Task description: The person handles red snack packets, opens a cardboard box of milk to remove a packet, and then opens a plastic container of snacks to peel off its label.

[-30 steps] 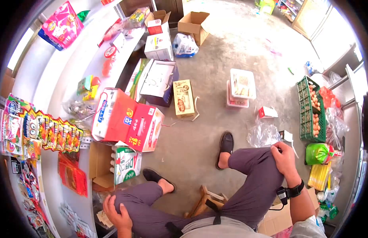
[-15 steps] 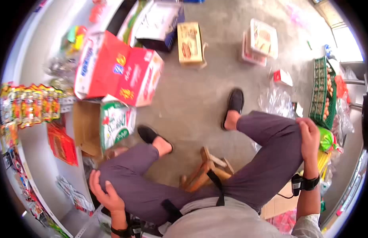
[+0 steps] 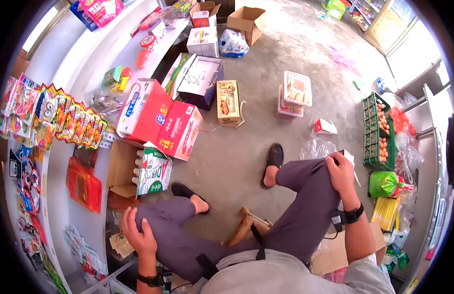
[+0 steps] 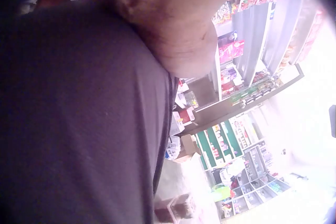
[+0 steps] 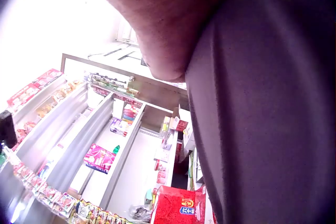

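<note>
A seated person's left hand [image 3: 140, 236] rests on the left knee of the purple-grey trousers [image 3: 188, 240], with its thumb apart from the fingers. Over the other knee lies the right hand [image 3: 341, 175], its fingers draped across the cloth. Neither hand holds anything in the head view. In both wrist views a large part of the picture is trouser cloth [image 4: 89, 113], and the skin of the right hand [image 5: 163, 29] presses close against the leg. Each wrist wears a black strap [image 3: 353, 214].
At left, an open red carton [image 3: 163, 117] stands beside shelves with hanging snack packets [image 3: 80, 120]. Stacked plastic tubs [image 3: 296, 88] sit on the floor ahead. Toward the right are a green crate [image 3: 371, 132] of eggs and crumpled clear plastic [image 3: 317, 147]. A wooden stool [image 3: 244, 228] shows between the legs.
The head view dipped toward the lap half a second ago and has risen again, bringing the far boxes back into sight. Both hands stay on the knees throughout.
</note>
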`<state>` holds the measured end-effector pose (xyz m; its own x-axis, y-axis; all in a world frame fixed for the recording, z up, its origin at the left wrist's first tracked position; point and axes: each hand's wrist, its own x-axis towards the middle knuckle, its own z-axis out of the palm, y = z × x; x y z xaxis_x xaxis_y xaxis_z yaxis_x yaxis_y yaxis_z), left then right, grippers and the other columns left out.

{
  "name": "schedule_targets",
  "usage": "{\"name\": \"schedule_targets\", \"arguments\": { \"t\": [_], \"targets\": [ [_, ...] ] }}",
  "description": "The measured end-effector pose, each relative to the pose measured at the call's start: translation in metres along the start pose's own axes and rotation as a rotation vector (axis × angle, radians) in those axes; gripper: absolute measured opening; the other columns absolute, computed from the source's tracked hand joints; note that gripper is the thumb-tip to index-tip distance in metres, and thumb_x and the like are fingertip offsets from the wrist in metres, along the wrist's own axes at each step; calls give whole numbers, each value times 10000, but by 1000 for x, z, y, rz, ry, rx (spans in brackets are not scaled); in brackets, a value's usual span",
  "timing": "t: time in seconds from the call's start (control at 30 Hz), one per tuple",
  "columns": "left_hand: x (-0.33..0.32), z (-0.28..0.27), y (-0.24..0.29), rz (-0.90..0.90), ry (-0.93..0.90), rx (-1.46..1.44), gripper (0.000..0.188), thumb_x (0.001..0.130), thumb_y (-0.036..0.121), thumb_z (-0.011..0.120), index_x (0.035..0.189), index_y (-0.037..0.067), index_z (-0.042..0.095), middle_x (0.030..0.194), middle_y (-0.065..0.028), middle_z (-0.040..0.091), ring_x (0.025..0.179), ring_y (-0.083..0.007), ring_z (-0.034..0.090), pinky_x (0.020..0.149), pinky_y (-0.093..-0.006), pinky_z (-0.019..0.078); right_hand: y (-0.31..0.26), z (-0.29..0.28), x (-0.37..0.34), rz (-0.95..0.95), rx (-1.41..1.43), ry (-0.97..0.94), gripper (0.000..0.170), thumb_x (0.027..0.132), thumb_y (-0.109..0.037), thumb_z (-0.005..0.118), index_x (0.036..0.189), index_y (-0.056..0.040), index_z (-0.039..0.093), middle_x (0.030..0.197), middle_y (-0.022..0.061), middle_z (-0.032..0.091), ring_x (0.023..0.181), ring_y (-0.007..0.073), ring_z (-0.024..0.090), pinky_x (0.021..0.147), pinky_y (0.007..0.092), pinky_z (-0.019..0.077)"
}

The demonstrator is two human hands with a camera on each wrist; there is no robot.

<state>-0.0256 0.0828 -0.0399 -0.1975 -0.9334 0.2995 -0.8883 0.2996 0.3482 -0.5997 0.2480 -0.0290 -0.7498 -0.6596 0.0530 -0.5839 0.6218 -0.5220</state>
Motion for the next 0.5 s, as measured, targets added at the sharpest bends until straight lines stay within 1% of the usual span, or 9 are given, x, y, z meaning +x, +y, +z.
{"name": "schedule_targets", "arguments": {
  "t": [0.03,0.17,0.37,0.5],
  "targets": [
    [-2,-1,-2,-1,4,3,406,916,130,607,1304,13,615,1393,-199,589,1286,-422,530,1127,-512,368,-1,-1,-1,-23,-53,-10,297,936,-308,650,963,-26,739,889,206,726,857,391,703,773,454,534],
    [-5,-1,-9,0,28,-12,398,920,124,606,1304,17,617,1387,-203,592,1287,-424,532,1127,-508,368,-14,-1,-2,-19,-107,-22,321,926,-335,655,977,-33,752,906,213,733,873,410,705,797,461,539],
    [-9,-4,-13,-6,33,-2,403,922,130,607,1310,19,616,1383,-205,594,1286,-422,534,1122,-504,379,-18,3,12,-65,-83,-145,343,916,-344,653,960,-19,753,915,222,737,884,422,709,819,468,546],
    [-10,-3,-14,-13,38,-9,403,924,135,607,1311,21,617,1381,-205,596,1285,-419,534,1123,-500,382,-26,4,15,-47,-112,-177,378,908,-375,651,970,-16,755,916,227,736,903,428,704,837,477,540]
  ]
}}
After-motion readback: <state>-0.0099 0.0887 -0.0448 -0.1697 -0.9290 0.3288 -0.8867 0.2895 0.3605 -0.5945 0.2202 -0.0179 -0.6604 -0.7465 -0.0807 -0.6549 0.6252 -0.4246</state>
